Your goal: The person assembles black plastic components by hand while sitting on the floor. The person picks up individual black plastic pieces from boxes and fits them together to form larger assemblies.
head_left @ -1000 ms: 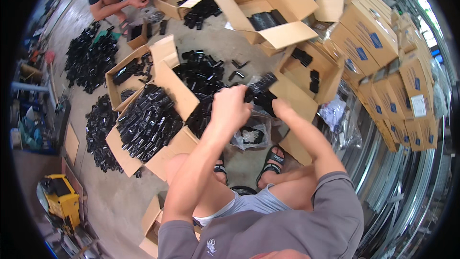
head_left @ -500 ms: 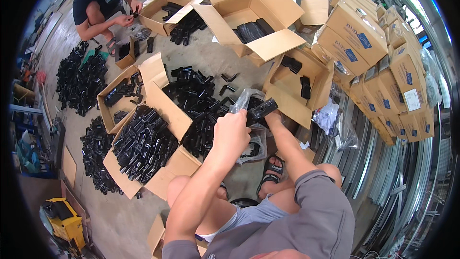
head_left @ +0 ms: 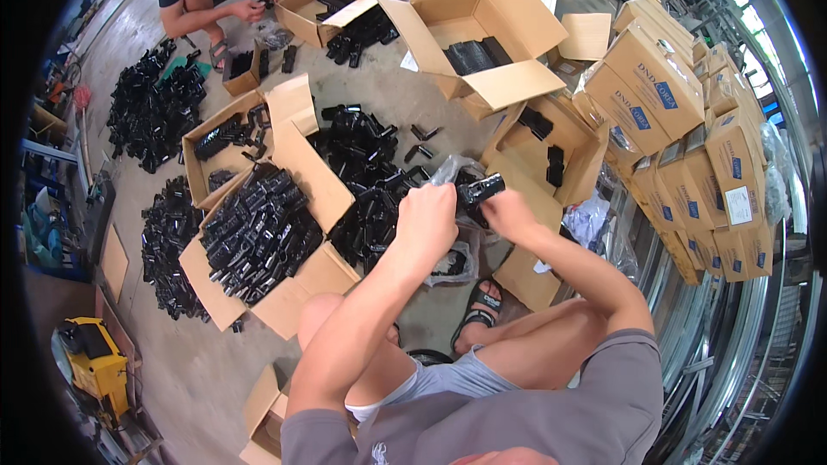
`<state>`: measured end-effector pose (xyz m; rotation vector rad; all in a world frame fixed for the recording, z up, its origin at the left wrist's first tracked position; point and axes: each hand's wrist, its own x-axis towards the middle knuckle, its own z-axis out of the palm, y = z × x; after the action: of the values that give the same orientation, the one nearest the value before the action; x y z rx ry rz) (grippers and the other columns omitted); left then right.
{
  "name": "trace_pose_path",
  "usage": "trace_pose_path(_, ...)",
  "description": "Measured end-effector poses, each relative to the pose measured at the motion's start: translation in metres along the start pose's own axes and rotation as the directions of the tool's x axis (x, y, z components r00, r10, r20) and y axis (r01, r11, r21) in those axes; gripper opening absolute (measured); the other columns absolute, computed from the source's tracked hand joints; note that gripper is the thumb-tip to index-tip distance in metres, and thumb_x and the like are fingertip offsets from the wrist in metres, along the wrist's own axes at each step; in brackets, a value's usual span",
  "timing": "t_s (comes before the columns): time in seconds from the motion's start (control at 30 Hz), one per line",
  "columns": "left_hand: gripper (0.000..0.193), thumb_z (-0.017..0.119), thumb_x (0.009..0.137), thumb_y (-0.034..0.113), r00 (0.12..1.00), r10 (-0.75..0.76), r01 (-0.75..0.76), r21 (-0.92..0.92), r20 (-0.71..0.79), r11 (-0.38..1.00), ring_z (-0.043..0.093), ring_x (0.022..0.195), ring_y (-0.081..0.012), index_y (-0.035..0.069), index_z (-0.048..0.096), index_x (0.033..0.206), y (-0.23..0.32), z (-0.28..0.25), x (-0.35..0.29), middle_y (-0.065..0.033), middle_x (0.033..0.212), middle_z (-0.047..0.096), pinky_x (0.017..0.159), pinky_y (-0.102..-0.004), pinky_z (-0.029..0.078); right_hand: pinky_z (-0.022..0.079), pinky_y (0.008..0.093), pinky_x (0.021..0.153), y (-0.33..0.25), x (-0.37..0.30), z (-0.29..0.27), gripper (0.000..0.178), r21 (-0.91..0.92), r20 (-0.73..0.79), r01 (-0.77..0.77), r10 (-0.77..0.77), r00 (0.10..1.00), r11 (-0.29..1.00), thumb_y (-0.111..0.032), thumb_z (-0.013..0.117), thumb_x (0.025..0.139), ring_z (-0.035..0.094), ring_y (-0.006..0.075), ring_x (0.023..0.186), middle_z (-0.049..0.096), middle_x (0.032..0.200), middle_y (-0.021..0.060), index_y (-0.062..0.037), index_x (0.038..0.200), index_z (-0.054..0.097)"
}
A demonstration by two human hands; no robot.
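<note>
Head cam: forearms reach fwd, R elbow bent out wide, L hand (head_left: 428,217) balled up, knuckles up, by clear bag (head_left: 448,170), can't tell what's in it, R hand (head_left: 512,213) curled on blk fitting (head_left: 483,189) btwn hands.

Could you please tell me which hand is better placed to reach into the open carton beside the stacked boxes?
Probably the right hand: it is closer to that open carton, while the left hand sits farther left, nearer the loose black parts.
</note>
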<state>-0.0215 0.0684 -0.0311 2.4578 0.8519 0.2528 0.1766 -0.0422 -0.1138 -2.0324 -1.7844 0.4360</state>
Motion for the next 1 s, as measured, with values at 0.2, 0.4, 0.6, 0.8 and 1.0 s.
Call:
trace_pose_path(0.2,0.022,0.074,0.068,0.004,0.997,0.073,-0.074,0.003,0.027,0.997,0.068,0.081,-0.0418,-0.003,0.065,0.086,0.016,0.007,-0.001,-0.024,0.081,0.068,0.073,-0.0486,0.056,0.053,0.0361,0.072,-0.071,-0.024,-0.101,0.017,0.139,-0.476,0.049,0.023,0.879,0.989,-0.004,0.072,0.082,0.067,0.029,0.083,0.07,0.092,0.0139,-0.0012,0.099,0.072)
trace_pose_path(0.4,0.021,0.075,0.067,0.004,0.991,0.117,-0.119,0.022,0.06,0.993,0.068,0.08,-0.0411,-0.002,0.065,0.085,0.019,0.011,-0.015,-0.0227,0.08,0.068,0.073,-0.0478,0.056,0.051,0.0363,0.075,-0.082,-0.034,-0.084,0.013,-0.096,-0.343,0.285,-0.3,0.89,0.954,-0.005,0.073,0.082,0.064,0.0256,0.083,0.069,0.093,0.0075,-0.0034,0.095,0.072)
trace_pose_path(0.6,0.028,0.078,0.067,0.006,0.991,0.12,-0.121,0.017,0.064,0.992,0.069,0.081,-0.039,-0.001,0.069,0.093,0.023,0.006,-0.027,-0.0225,0.081,0.068,0.073,-0.0471,0.056,0.051,0.0371,0.074,-0.08,-0.038,-0.079,0.014,-0.117,-0.268,0.311,-0.331,0.905,0.943,-0.004,0.072,0.08,0.062,0.0257,0.084,0.067,0.092,0.0082,-0.0027,0.094,0.071)
trace_pose_path(0.8,0.048,0.079,0.07,0.007,0.99,0.094,-0.097,0.017,0.105,0.995,0.069,0.082,-0.039,0.003,0.062,0.115,0.022,-0.001,-0.028,-0.0211,0.081,0.068,0.073,-0.0469,0.055,0.051,0.0366,0.074,-0.083,-0.04,-0.088,0.018,-0.083,-0.243,0.301,-0.312,0.918,0.95,-0.005,0.072,0.08,0.062,0.0267,0.086,0.066,0.093,0.0085,-0.0029,0.098,0.071)
trace_pose_path(1.0,0.067,0.077,0.076,0.009,0.985,0.098,-0.078,-0.141,0.143,0.987,0.068,0.08,-0.0404,0.017,0.044,0.134,0.033,-0.021,-0.028,-0.02,0.078,0.068,0.07,-0.0481,0.052,0.052,0.0348,0.078,-0.086,-0.043,-0.093,0.023,-0.067,-0.415,0.177,-0.189,0.89,0.982,-0.009,0.072,0.084,0.062,0.0286,0.092,0.066,0.099,0.0119,-0.0039,0.106,0.072)
